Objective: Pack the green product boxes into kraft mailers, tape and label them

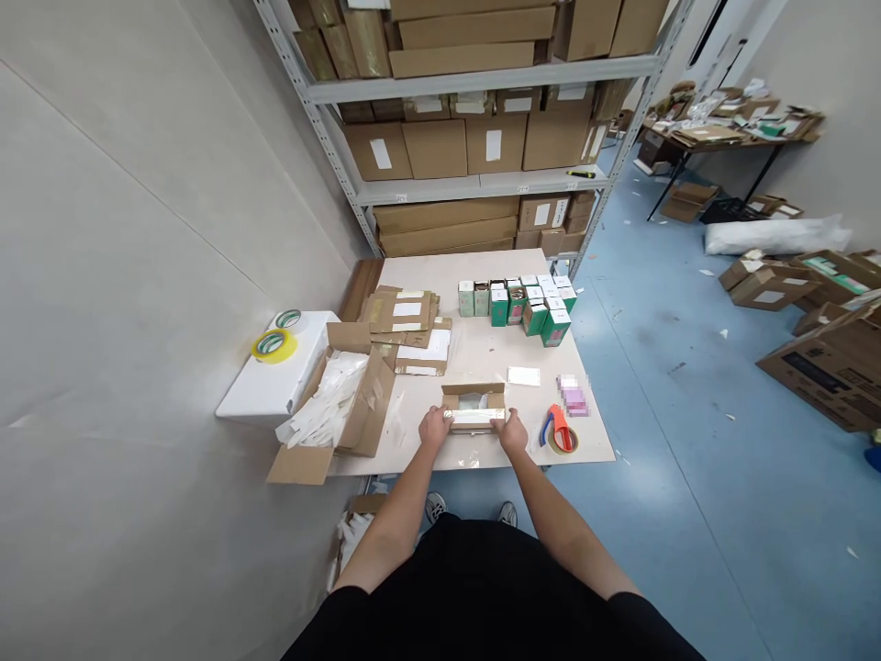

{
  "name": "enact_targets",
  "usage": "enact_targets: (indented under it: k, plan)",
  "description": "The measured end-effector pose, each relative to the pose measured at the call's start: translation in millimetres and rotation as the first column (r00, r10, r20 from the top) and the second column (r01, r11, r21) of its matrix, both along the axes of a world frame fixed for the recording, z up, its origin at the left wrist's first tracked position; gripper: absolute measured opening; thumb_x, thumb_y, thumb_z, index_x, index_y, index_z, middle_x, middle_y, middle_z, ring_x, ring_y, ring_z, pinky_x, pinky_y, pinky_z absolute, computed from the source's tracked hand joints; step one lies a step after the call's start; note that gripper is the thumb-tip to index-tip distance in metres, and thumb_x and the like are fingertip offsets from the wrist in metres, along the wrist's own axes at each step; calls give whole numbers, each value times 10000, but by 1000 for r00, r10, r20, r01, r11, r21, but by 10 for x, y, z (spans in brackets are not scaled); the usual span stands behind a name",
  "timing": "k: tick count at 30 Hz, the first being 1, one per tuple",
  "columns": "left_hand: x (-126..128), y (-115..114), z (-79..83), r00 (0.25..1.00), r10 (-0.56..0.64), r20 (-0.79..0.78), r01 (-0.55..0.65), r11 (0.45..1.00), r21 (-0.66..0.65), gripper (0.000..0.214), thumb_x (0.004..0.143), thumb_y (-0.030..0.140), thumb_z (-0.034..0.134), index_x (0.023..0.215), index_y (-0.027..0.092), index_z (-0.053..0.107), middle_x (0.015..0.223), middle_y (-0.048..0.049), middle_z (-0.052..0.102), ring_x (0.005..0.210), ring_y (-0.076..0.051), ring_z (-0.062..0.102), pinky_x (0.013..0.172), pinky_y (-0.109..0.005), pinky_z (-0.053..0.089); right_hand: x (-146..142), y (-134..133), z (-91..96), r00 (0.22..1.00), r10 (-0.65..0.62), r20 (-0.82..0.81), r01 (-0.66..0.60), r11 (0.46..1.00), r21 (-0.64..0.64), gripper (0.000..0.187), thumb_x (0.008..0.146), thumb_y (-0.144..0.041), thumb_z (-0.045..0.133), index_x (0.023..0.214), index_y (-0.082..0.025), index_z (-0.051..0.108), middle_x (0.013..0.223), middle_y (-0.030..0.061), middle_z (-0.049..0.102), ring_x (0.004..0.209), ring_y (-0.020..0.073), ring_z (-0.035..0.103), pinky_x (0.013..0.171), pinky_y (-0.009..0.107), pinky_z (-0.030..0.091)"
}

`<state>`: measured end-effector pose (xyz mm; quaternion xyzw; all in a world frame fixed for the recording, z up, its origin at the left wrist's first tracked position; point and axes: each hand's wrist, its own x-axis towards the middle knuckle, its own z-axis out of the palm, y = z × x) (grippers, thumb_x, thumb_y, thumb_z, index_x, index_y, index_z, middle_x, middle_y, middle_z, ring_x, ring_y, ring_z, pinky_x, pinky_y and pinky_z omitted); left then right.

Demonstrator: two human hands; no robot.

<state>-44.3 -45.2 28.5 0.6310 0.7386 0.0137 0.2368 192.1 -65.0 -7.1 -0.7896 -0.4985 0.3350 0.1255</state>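
Note:
A small cardboard box (473, 424) lies near the front edge of the table, its top open. Pale, translucent material shows inside, and a white strip runs along the near flap. My left hand (435, 426) grips the box's left end, fingers closed on the flap. At the opposite end my right hand (511, 431) holds the near right corner the same way. A white card (524, 376) lies just beyond the right hand. Beside that hand are an orange tape dispenser (560, 426) and a roll of tan tape (567, 442).
Green and white small boxes (556, 327) stand at the table's back right. Flattened cardboard pieces (421, 360) are stacked to the left, next to an open carton (368, 408) of white paper strips. Yellow tape (273, 346) sits on a white box. Metal shelving (474, 188) rises behind.

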Motion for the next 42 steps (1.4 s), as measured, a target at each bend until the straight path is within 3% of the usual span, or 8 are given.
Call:
enact_targets:
  k: [3, 7, 10, 13, 19, 27, 34, 42]
  plan:
    - [86, -31, -12, 995, 101, -22, -100, 992, 74, 712, 950, 339, 578, 1615, 270, 335, 1634, -145, 364, 1387, -335, 472, 1058, -418, 479, -45, 22, -39, 995, -93, -31, 92, 996, -17, 780, 917, -533, 621, 1551, -153, 373, 1373, 229, 626, 1198, 340, 653, 927, 401, 493]
    - [172, 222, 129, 997, -64, -36, 68, 990, 123, 930, 881, 239, 648, 1669, 285, 155, 1750, -106, 75, 1552, -387, 201, 1179, -489, 365, -33, 72, -25, 998, -66, -22, 66, 998, 15, 841, 868, -500, 673, 1576, -178, 355, 1376, 231, 605, 1222, 361, 633, 950, 422, 488]
    - [242, 421, 238, 975, -214, -51, 218, 971, 101, 896, 866, 159, 621, 1660, 236, 212, 1693, -146, 279, 1591, -365, 99, 1230, -505, 268, -41, 83, 7, 998, -70, -2, 70, 997, 9, 839, 872, -492, 664, 1585, -178, 351, 1396, 235, 580, 1255, 379, 596, 960, 441, 485]
    - [308, 400, 201, 953, -295, -62, 294, 955, -26, 709, 912, 186, 561, 1596, 210, 380, 1562, -180, 482, 1553, -344, 260, 1221, -493, 287, -72, 85, 33, 995, -102, 1, 102, 995, 4, 871, 863, -496, 674, 1599, -183, 331, 1460, 231, 527, 1300, 380, 552, 981, 444, 479]
    - [255, 188, -139, 928, -366, -63, 344, 911, -228, 720, 964, 425, 525, 1631, 266, 305, 1732, -151, 174, 1591, -365, 170, 1165, -535, 375, -20, 99, 28, 999, -42, -20, 43, 993, 114, 764, 893, -397, 648, 1573, -169, 386, 1572, 206, 440, 1429, 353, 434, 1101, 429, 423]
    - [228, 630, -272, 868, -489, -89, 417, 815, -402, 880, 915, 470, 537, 1655, 121, 213, 1713, -250, 123, 1580, -428, 163, 1227, -576, 255, 922, 59, -40, 991, -119, 64, 92, 942, 324, 589, 930, -304, 552, 1493, -145, 486, 1573, 163, 469, 1471, 301, 391, 1174, 409, 356]
    - [183, 683, -280, 851, -518, -87, 433, 785, -444, 894, 912, 512, 520, 1654, 113, 221, 1711, -251, 127, 1583, -422, 142, 1229, -552, 257, 1527, -99, -332, 980, -200, -9, 199, 978, -58, 350, 966, -447, 514, 1055, -170, 709, 1049, 140, 735, 1012, 282, 688, 871, 358, 521]
    - [148, 642, -245, 868, -494, -57, 423, 793, -437, 865, 912, 473, 533, 1655, 148, 233, 1717, -229, 126, 1590, -406, 129, 1224, -551, 270, 1266, -172, -718, 977, -211, 35, 214, 969, -123, 573, 857, -443, 668, 1331, -128, 598, 1312, 216, 660, 1281, 336, 593, 1038, 403, 455]
